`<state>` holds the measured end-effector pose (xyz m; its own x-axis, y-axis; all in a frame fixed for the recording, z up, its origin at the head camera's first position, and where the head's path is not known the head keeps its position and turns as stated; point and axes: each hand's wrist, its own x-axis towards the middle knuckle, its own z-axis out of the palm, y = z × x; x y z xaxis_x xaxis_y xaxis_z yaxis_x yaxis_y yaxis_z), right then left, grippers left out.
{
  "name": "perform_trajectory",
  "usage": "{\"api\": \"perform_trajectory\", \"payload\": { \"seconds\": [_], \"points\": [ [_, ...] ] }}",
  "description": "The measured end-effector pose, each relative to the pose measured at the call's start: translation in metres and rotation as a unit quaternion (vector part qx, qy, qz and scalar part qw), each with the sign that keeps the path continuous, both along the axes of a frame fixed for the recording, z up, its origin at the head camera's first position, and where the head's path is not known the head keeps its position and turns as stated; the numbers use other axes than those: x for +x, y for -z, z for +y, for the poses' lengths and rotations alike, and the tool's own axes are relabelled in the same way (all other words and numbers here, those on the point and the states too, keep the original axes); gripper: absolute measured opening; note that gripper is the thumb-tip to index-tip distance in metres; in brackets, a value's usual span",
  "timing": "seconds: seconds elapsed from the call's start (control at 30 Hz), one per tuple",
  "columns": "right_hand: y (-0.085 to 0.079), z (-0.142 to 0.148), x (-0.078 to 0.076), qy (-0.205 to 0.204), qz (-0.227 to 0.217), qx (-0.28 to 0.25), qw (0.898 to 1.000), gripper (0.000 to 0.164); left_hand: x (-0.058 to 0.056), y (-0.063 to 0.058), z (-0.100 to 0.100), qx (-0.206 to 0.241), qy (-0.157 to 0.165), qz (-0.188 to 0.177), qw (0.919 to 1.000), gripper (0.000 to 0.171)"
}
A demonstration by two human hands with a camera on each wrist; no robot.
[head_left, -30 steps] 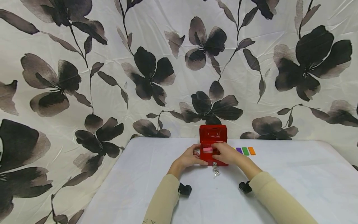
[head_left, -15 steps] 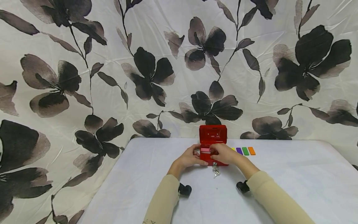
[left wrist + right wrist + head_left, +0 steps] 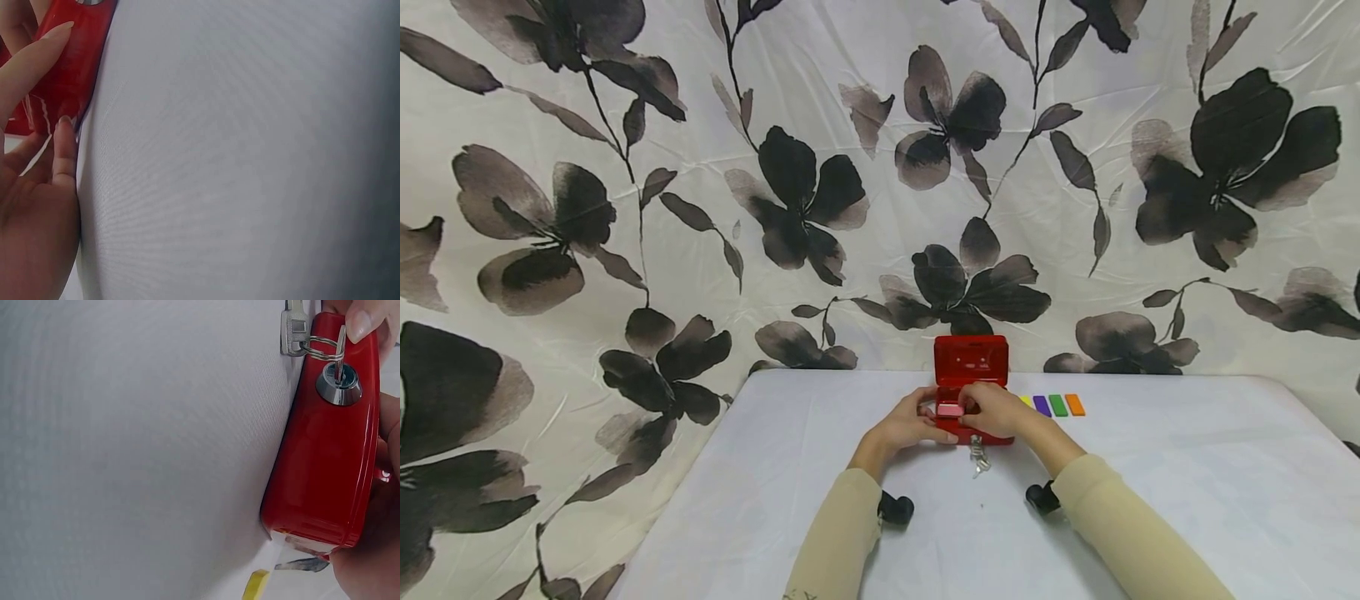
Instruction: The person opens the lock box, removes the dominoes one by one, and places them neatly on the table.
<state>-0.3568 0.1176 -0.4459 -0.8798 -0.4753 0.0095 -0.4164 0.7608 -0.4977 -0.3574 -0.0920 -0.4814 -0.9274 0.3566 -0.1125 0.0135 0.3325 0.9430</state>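
Note:
A red metal cash box [image 3: 951, 436] stands at the back of the table with its lid [image 3: 972, 360] raised. My left hand [image 3: 910, 422] grips the box's left side, thumb on the front wall and fingers round the end, as the left wrist view shows. Over the open box, my right hand [image 3: 996, 410] pinches the right end of a small pink block [image 3: 950, 410], which sits low inside. In the right wrist view, one key stands in the front lock [image 3: 339, 384], and a second key [image 3: 295, 328] hangs from its ring; the right fingertips are hidden behind the box.
Small flat blocks lie in a row right of the box: a yellow block [image 3: 1026, 401] partly behind the right hand, a purple block [image 3: 1042, 405], a green block [image 3: 1058, 405] and an orange block [image 3: 1076, 404]. A flowered cloth [image 3: 820, 317] hangs behind the table.
My right hand has shifted left with the pink block and lowered it within the cash box. The left hand keeps its place on the box.

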Motion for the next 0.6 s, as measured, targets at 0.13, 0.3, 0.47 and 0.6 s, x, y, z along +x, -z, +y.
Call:
{"api": "perform_trajectory", "payload": {
  "seconds": [0.13, 0.3, 0.47, 0.6],
  "points": [
    [0.0006, -0.0003, 0.0001, -0.009, 0.002, -0.008, 1.000, 0.012, -0.0007, 0.0019, -0.0007, -0.004, -0.004, 0.000, 1.0000, 0.090],
    [0.0029, 0.0002, -0.0006, -0.025, 0.005, -0.018, 1.000, 0.006, 0.0017, 0.0021, -0.0005, -0.007, -0.005, -0.004, 1.0000, 0.089],
    [0.0020, 0.0000, -0.0020, -0.030, 0.005, -0.024, 0.999, 0.005, 0.0023, 0.0007, -0.0008, -0.006, -0.003, -0.003, 1.0000, 0.090],
    [0.0006, -0.0006, -0.0035, -0.032, 0.006, -0.025, 0.999, 0.005, 0.0004, 0.0001, -0.0015, -0.006, -0.003, -0.001, 1.0000, 0.090]
  ]
}}
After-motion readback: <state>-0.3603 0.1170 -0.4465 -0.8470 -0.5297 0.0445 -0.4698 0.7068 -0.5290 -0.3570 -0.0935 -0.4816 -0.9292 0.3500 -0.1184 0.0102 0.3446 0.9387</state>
